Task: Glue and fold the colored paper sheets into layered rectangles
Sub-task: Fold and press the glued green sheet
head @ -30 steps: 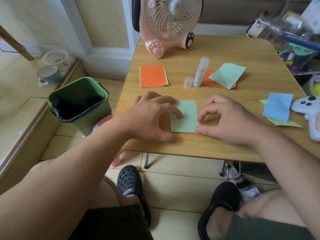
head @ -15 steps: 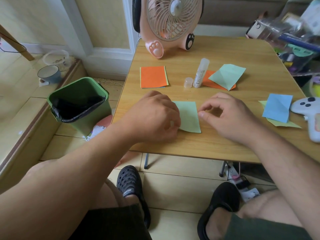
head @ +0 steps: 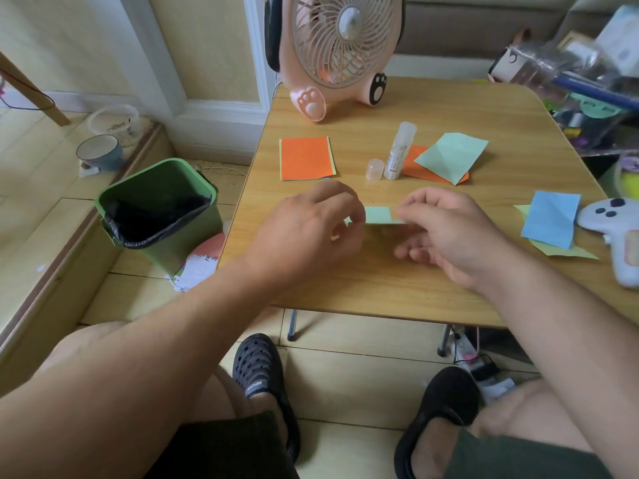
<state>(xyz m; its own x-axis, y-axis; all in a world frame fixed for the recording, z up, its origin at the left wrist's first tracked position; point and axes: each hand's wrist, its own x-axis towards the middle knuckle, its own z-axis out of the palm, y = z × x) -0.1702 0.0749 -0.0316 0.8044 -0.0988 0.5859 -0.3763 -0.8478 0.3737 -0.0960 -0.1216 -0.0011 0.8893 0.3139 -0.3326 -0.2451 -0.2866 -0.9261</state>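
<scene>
A folded light green paper (head: pixel 377 215) is held just above the wooden table (head: pixel 380 285), tilted so I see it nearly edge-on. My left hand (head: pixel 311 229) pinches its left end and my right hand (head: pixel 446 233) pinches its right end. An orange-topped stack of folded papers (head: pixel 306 163) lies beyond my left hand. The open glue stick (head: pixel 399 150) stands mid-table with its cap (head: pixel 375 170) beside it. A creased green sheet (head: pixel 451 157) lies over an orange sheet (head: pixel 413 167). A blue sheet (head: pixel 549 223) lies over a yellow-green one (head: pixel 567 252) at the right.
A pink fan (head: pixel 332 53) stands at the table's back edge. A white game controller (head: pixel 619 236) lies at the right edge, with clutter (head: pixel 570 81) behind it. A green waste bin (head: pixel 159 212) stands on the floor at the left, near a cup (head: pixel 100 155).
The green paper lay flat on the table under both hands; both hands have since lifted it off the surface and tipped it up, each holding one end.
</scene>
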